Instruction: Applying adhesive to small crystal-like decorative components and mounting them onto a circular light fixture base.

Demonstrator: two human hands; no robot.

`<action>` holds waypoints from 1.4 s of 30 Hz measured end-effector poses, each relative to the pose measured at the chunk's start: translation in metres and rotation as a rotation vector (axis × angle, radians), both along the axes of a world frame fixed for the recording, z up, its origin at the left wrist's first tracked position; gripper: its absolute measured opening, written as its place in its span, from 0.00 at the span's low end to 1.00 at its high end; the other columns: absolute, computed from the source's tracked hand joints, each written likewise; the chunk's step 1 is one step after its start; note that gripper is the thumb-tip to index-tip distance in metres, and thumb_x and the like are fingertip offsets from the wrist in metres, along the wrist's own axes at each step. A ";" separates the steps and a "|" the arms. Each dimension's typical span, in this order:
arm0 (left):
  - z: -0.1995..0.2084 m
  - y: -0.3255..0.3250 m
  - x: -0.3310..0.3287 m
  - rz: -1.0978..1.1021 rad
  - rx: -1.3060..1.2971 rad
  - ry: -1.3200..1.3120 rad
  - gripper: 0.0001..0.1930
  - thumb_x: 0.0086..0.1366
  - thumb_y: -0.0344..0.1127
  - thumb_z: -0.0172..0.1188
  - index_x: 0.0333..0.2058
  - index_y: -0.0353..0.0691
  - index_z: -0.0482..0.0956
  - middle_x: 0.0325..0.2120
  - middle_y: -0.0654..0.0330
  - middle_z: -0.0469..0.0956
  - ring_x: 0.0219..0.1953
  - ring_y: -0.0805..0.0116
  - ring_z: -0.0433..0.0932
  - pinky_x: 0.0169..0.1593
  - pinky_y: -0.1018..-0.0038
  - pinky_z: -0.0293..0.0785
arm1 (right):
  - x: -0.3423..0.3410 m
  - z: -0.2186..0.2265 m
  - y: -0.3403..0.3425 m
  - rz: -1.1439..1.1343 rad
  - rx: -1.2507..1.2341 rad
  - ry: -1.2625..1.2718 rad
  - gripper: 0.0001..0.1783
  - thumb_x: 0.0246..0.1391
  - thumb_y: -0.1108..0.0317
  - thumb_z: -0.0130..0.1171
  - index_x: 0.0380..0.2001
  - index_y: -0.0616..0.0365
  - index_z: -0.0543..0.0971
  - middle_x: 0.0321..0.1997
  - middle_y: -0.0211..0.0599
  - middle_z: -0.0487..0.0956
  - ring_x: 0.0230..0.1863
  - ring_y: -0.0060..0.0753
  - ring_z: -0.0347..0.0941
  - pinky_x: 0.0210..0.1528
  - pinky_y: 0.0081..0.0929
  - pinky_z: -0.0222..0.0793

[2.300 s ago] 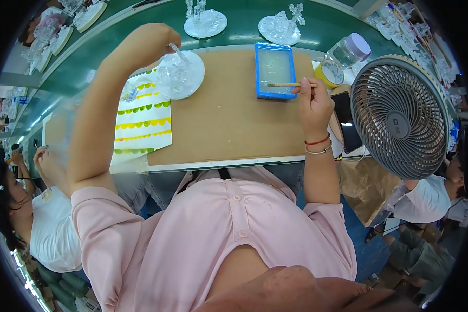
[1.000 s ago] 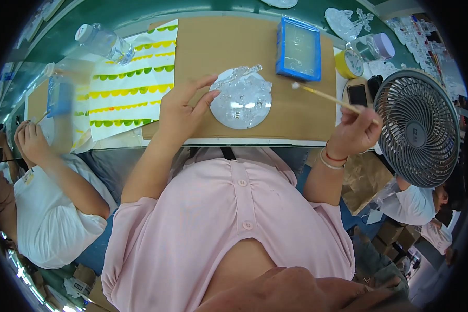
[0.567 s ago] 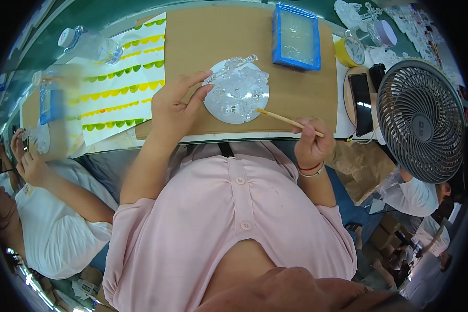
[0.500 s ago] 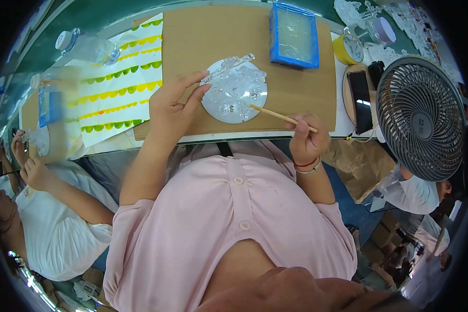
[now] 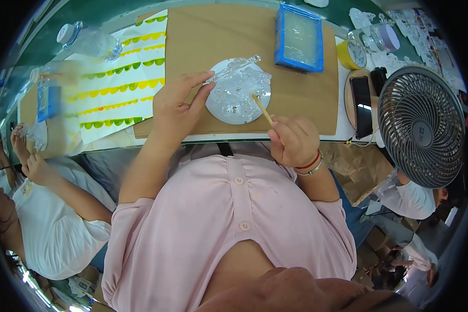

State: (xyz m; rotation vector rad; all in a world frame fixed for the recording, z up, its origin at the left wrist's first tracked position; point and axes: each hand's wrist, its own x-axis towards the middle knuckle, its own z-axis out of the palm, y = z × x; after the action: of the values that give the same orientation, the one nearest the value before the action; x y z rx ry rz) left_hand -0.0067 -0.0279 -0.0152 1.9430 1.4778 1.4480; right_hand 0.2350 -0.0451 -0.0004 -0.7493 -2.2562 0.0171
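Note:
A white round disc (image 5: 223, 115) lies on the cardboard, with a cluster of clear plastic pieces (image 5: 237, 89) on top. My left hand (image 5: 181, 106) is at the disc's left edge, thumb and forefinger pinching the end of a long clear plastic piece (image 5: 235, 66) that slants across the far side of the cluster. From the right, my right hand (image 5: 298, 139) grips a thin wooden stick (image 5: 263, 109). The stick's tip touches or hovers just over the clear pieces; which one, I cannot tell.
A blue-rimmed tray (image 5: 278, 57) stands at the far right of the cardboard (image 5: 208, 31). Rightward are yellow tape (image 5: 351, 55), a phone (image 5: 361, 104) and a fan (image 5: 421, 127). A patterned paper sheet (image 5: 122, 78) and bottle (image 5: 91, 42) lie left. A co-worker's hand (image 5: 39, 169) is farther left.
My right hand has moved left and nearer to me, so the stick now points more steeply away, its tip farther in over the clear pieces. My left hand keeps its pinch.

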 end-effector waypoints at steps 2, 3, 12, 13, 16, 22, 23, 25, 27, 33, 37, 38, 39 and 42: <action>-0.003 0.000 0.000 -0.002 -0.001 -0.001 0.11 0.52 0.25 0.66 0.36 0.40 0.81 0.32 0.58 0.82 0.32 0.63 0.81 0.34 0.75 0.75 | -0.001 0.004 0.003 0.011 -0.058 0.006 0.08 0.50 0.71 0.62 0.31 0.62 0.74 0.29 0.41 0.79 0.23 0.35 0.73 0.22 0.27 0.66; -0.003 0.000 0.000 0.010 -0.001 -0.006 0.11 0.52 0.25 0.66 0.36 0.40 0.81 0.32 0.58 0.82 0.32 0.63 0.81 0.34 0.75 0.75 | -0.002 0.004 0.006 -0.038 -0.111 0.076 0.07 0.51 0.72 0.61 0.30 0.62 0.74 0.27 0.41 0.79 0.23 0.35 0.74 0.22 0.26 0.66; -0.008 0.001 0.000 0.003 0.074 0.000 0.10 0.54 0.29 0.66 0.36 0.43 0.80 0.30 0.59 0.81 0.31 0.61 0.80 0.33 0.70 0.74 | -0.003 -0.009 0.013 -0.165 -0.495 0.374 0.08 0.61 0.71 0.52 0.33 0.66 0.72 0.25 0.43 0.79 0.24 0.25 0.76 0.28 0.19 0.74; -0.006 0.000 -0.001 -0.009 0.056 0.010 0.10 0.53 0.26 0.66 0.36 0.41 0.80 0.32 0.58 0.81 0.34 0.62 0.80 0.36 0.72 0.75 | -0.003 -0.011 0.013 -0.170 -0.511 0.410 0.08 0.61 0.71 0.54 0.33 0.66 0.72 0.25 0.43 0.78 0.24 0.26 0.76 0.28 0.20 0.74; -0.009 -0.001 0.000 -0.004 0.048 0.020 0.11 0.52 0.24 0.66 0.36 0.40 0.80 0.33 0.58 0.82 0.36 0.62 0.81 0.39 0.72 0.77 | -0.009 -0.017 0.011 -0.095 -0.441 0.450 0.08 0.61 0.71 0.54 0.32 0.66 0.72 0.24 0.44 0.78 0.23 0.27 0.76 0.27 0.21 0.73; -0.011 -0.003 0.000 0.031 0.086 0.050 0.12 0.52 0.25 0.67 0.36 0.41 0.80 0.33 0.59 0.82 0.37 0.60 0.81 0.39 0.70 0.77 | -0.017 -0.010 0.010 -0.076 -0.348 0.294 0.07 0.61 0.71 0.53 0.33 0.66 0.71 0.24 0.44 0.78 0.22 0.27 0.75 0.26 0.21 0.73; -0.011 -0.002 0.000 0.038 0.109 0.065 0.12 0.51 0.26 0.67 0.36 0.42 0.81 0.32 0.58 0.81 0.37 0.60 0.81 0.39 0.70 0.77 | -0.019 -0.011 0.010 -0.076 -0.349 0.291 0.07 0.61 0.71 0.53 0.33 0.66 0.71 0.24 0.44 0.78 0.22 0.27 0.75 0.26 0.21 0.73; -0.015 0.001 0.002 0.048 0.140 0.058 0.11 0.52 0.27 0.67 0.35 0.43 0.80 0.30 0.59 0.80 0.36 0.60 0.80 0.37 0.69 0.75 | -0.025 -0.014 0.011 -0.060 -0.379 0.336 0.07 0.61 0.71 0.53 0.32 0.66 0.71 0.23 0.44 0.78 0.22 0.27 0.75 0.26 0.20 0.73; -0.015 0.002 0.003 0.062 0.174 0.051 0.09 0.52 0.29 0.66 0.34 0.43 0.80 0.28 0.60 0.79 0.34 0.61 0.79 0.35 0.68 0.74 | -0.029 -0.017 0.011 -0.041 -0.399 0.343 0.07 0.61 0.71 0.52 0.32 0.66 0.71 0.24 0.43 0.79 0.22 0.26 0.75 0.26 0.19 0.72; -0.011 -0.001 0.002 0.066 0.142 0.098 0.12 0.51 0.26 0.67 0.36 0.43 0.81 0.31 0.59 0.81 0.37 0.58 0.81 0.39 0.68 0.77 | -0.039 0.005 0.012 -0.030 -0.243 0.144 0.05 0.56 0.72 0.57 0.30 0.62 0.72 0.25 0.40 0.79 0.20 0.31 0.73 0.22 0.22 0.67; -0.012 -0.001 0.002 0.053 0.149 0.092 0.12 0.51 0.26 0.67 0.35 0.43 0.81 0.31 0.61 0.80 0.38 0.59 0.80 0.40 0.69 0.76 | -0.033 0.009 0.008 0.120 -0.019 -0.069 0.09 0.50 0.71 0.63 0.32 0.61 0.73 0.27 0.39 0.78 0.22 0.35 0.73 0.21 0.27 0.66; -0.012 0.000 0.002 0.046 0.152 0.085 0.12 0.51 0.26 0.67 0.35 0.43 0.81 0.31 0.61 0.80 0.39 0.59 0.80 0.40 0.69 0.76 | -0.032 0.006 0.007 0.119 -0.019 -0.071 0.09 0.50 0.71 0.63 0.32 0.61 0.73 0.27 0.39 0.78 0.22 0.35 0.73 0.21 0.27 0.66; -0.011 0.000 0.003 0.045 0.152 0.084 0.12 0.51 0.26 0.67 0.35 0.43 0.81 0.31 0.61 0.80 0.39 0.59 0.80 0.40 0.69 0.76 | -0.032 0.002 0.005 0.153 -0.006 -0.097 0.09 0.53 0.70 0.60 0.33 0.62 0.72 0.28 0.40 0.78 0.22 0.38 0.72 0.22 0.28 0.66; -0.010 0.000 0.004 0.054 0.150 0.099 0.11 0.51 0.26 0.67 0.35 0.44 0.81 0.31 0.62 0.80 0.39 0.60 0.80 0.40 0.69 0.75 | -0.034 -0.005 0.009 0.196 0.019 -0.117 0.09 0.55 0.69 0.57 0.36 0.62 0.71 0.29 0.41 0.78 0.22 0.40 0.72 0.23 0.30 0.66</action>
State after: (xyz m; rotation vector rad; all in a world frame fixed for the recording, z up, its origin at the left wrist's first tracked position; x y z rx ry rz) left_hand -0.0027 -0.0277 -0.0255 2.1059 1.5134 1.5472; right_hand 0.2009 -0.0359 -0.0056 -0.5286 -2.4300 0.0461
